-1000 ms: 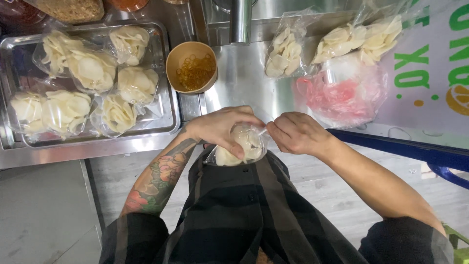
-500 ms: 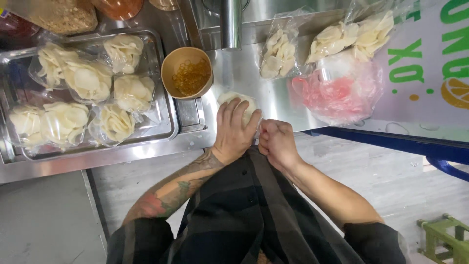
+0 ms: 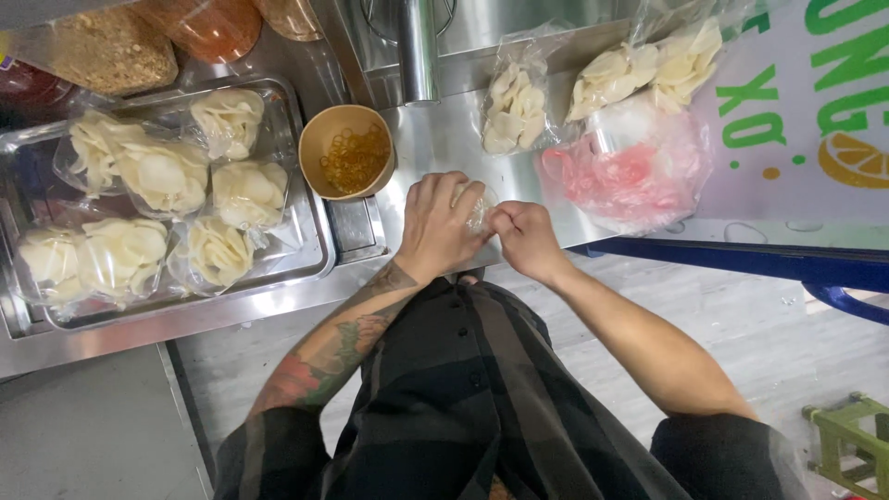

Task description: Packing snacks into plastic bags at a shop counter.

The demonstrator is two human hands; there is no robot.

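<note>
My left hand (image 3: 443, 227) covers a small clear plastic bag of pale crackers (image 3: 482, 211) on the steel counter, fingers wrapped over it. My right hand (image 3: 523, 239) pinches the bag's twisted neck right beside the left hand. Most of the bag is hidden under my fingers. A paper cup of yellow rubber bands (image 3: 349, 151) stands just to the left of my hands.
A steel tray (image 3: 313, 243) at the left holds several filled bags of crackers. More cracker bags (image 3: 515, 106) and a pink plastic bag (image 3: 630, 176) lie at the back right. A steel pole (image 3: 418, 51), jars at the back, a blue bar (image 3: 741, 264) and a green stool (image 3: 847, 440) are around.
My hands have carried the bag from near my chest out onto the counter. The left hand now covers it from above while the right keeps hold of the neck.
</note>
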